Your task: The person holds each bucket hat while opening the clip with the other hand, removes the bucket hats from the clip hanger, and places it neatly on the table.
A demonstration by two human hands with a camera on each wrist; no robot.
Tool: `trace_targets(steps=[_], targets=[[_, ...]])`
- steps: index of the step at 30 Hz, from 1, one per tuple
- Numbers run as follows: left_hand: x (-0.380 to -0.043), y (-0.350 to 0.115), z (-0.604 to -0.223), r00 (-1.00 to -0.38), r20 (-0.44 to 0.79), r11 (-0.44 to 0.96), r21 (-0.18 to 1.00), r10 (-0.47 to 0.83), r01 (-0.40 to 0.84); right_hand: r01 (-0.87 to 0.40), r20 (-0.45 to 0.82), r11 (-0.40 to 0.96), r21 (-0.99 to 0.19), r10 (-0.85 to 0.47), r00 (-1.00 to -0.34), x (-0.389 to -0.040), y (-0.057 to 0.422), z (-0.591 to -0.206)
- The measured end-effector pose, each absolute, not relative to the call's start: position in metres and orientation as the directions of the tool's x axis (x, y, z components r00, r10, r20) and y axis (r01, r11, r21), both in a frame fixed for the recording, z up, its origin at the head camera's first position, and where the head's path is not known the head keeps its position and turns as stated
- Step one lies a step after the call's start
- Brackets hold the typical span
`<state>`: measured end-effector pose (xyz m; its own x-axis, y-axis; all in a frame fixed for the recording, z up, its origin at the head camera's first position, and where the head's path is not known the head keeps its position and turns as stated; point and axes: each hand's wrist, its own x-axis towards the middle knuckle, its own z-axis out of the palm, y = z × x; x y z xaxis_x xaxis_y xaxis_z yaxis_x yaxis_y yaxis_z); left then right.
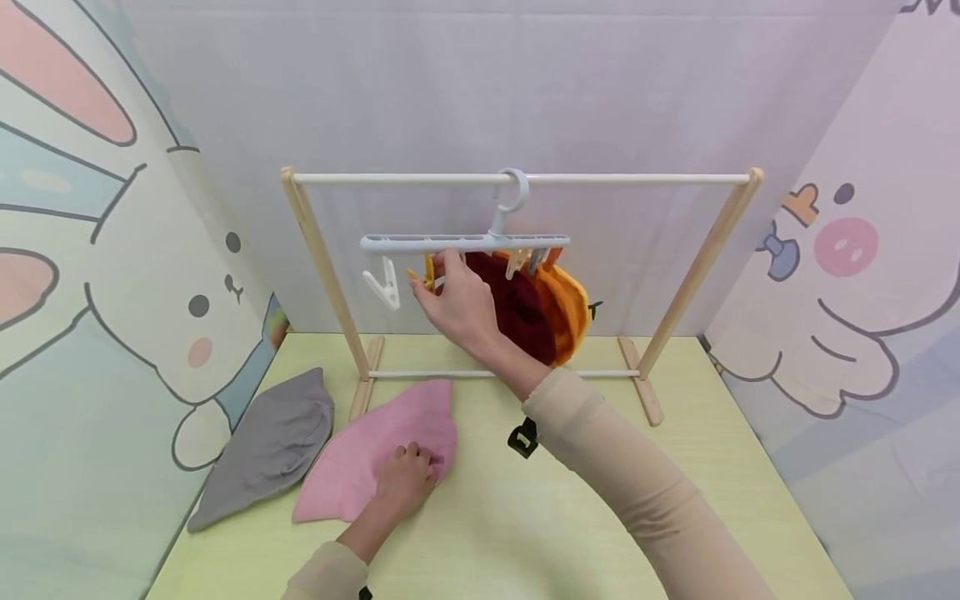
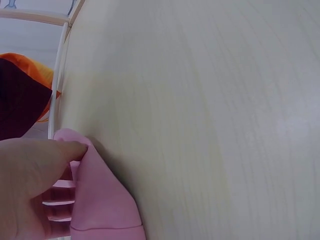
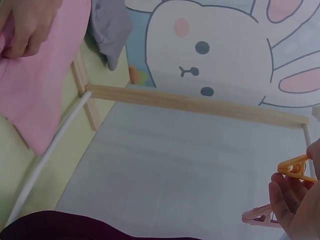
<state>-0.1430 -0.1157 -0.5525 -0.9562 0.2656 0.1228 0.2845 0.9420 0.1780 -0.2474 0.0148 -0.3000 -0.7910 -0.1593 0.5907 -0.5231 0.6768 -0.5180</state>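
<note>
My left hand [image 1: 406, 480] pinches the edge of a pink bucket hat [image 1: 360, 454] lying on the table. In the left wrist view the thumb lies over the fold of pink fabric, with the fingers behind it. Up at the light blue hanger [image 1: 427, 243], my right hand [image 1: 462, 307] pinches a yellow clothespin [image 3: 294, 167] between thumb and fingers. A white clothespin [image 1: 383, 286] dangles at the hanger's left end. Behind my right wrist, an orange and dark red hat [image 1: 567, 304] hangs below several clips [image 1: 536, 260] on the right half.
The hanger hooks onto the white top rail [image 1: 637, 179] of a wooden-ended rack [image 1: 708, 250]. A grey hat [image 1: 270, 446] lies left of the pink one on the pale yellow table [image 1: 720, 500]. Cartoon-printed cloth walls [image 1: 210, 275] enclose the sides.
</note>
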Motion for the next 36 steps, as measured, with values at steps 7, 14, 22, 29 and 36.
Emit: trace_targets(steps=[7,14,22,29,36], targets=[[-0.1439,-0.1163,-0.5555,-0.951,0.139,0.942,0.154,0.277,0.297,-0.516,0.589,0.689,-0.509,-0.158,-0.793,-0.2499,0.0136,-0.2994],[-0.1440,-0.1167,-0.5548,-0.956,0.129,0.944,0.170,0.262,0.282,-0.517,0.590,0.687,-0.510,-0.158,-0.792,-0.2531,0.0112,-0.2989],[-0.1434,-0.1163,-0.5544,-0.957,0.129,0.947,0.156,0.261,0.279,-0.524,0.590,0.676,-0.518,-0.161,-0.791,-0.2541,0.0095,-0.2986],[-0.1433,-0.1158,-0.5540,-0.959,0.119,0.948,0.159,0.259,0.276,-0.547,0.598,0.661,-0.513,-0.182,-0.781,-0.2538,0.0106,-0.2985],[-0.1435,-0.1152,-0.5539,-0.962,0.108,0.951,0.158,0.251,0.266,-0.549,0.595,0.654,-0.520,-0.184,-0.782,-0.2556,0.0121,-0.3011]])
